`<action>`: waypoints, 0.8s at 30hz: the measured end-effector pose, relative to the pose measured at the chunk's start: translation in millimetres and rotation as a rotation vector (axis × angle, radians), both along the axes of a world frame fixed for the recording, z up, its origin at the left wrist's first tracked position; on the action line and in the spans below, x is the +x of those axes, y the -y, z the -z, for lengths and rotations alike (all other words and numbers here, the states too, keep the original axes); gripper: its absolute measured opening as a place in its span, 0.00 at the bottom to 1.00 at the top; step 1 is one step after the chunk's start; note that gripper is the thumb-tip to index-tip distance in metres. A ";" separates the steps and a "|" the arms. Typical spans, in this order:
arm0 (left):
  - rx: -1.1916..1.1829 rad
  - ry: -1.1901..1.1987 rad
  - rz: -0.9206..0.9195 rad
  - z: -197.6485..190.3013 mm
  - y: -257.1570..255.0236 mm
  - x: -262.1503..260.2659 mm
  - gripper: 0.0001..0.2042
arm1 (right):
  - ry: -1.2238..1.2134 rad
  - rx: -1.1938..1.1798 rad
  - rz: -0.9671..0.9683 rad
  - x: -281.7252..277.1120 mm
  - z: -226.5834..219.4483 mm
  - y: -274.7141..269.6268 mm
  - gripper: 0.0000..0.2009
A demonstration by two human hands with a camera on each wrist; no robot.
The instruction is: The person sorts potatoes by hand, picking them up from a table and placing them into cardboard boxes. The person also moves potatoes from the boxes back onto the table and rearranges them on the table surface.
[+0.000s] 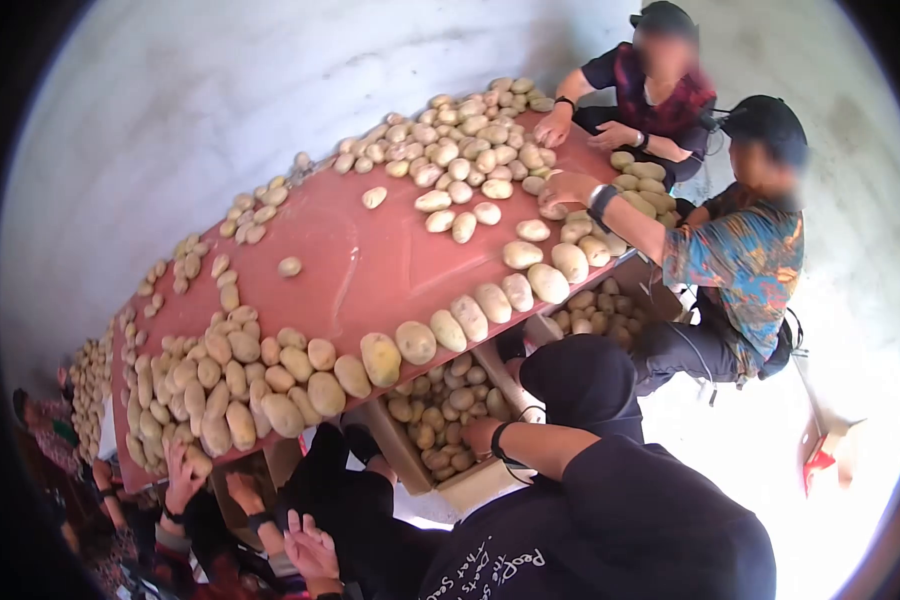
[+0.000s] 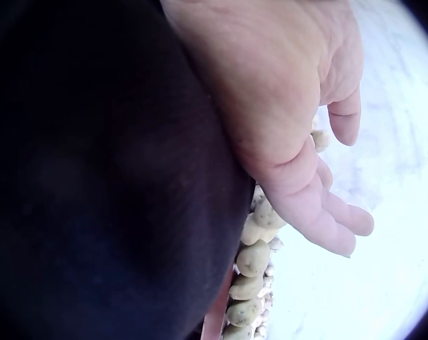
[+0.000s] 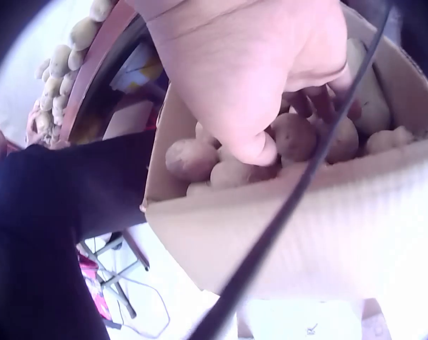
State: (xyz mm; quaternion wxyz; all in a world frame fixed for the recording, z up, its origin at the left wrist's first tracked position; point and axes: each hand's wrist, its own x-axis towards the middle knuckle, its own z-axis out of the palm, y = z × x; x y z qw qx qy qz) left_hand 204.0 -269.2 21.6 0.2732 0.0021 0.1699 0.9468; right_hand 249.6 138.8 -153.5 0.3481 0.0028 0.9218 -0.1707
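Note:
Potatoes (image 1: 450,460) fill the cardboard box (image 1: 406,462) below the table edge. My right hand (image 1: 482,437) reaches into this box from its right side. In the right wrist view its thumb and bent fingers (image 3: 320,103) point down among the potatoes, right at one potato (image 3: 295,138); I cannot tell whether they grip it. My left hand (image 1: 311,548) is held low by the dark trouser leg (image 1: 345,500), its fingers spread loosely and nothing in them. The left wrist view shows the left hand (image 2: 270,92) beside dark cloth (image 2: 107,177).
A long reddish table (image 1: 370,260) carries heaps of potatoes (image 1: 450,150) and a row along its near edge. Two people (image 1: 750,240) sit at the right end. Other people's hands (image 1: 182,478) work at the lower left. Another potato box (image 1: 660,300) stands under the table.

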 end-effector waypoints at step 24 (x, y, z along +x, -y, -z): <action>0.021 -0.069 0.042 19.8 14.6 -3.9 0.22 | -0.127 -0.009 0.056 4.6 26.0 7.7 0.14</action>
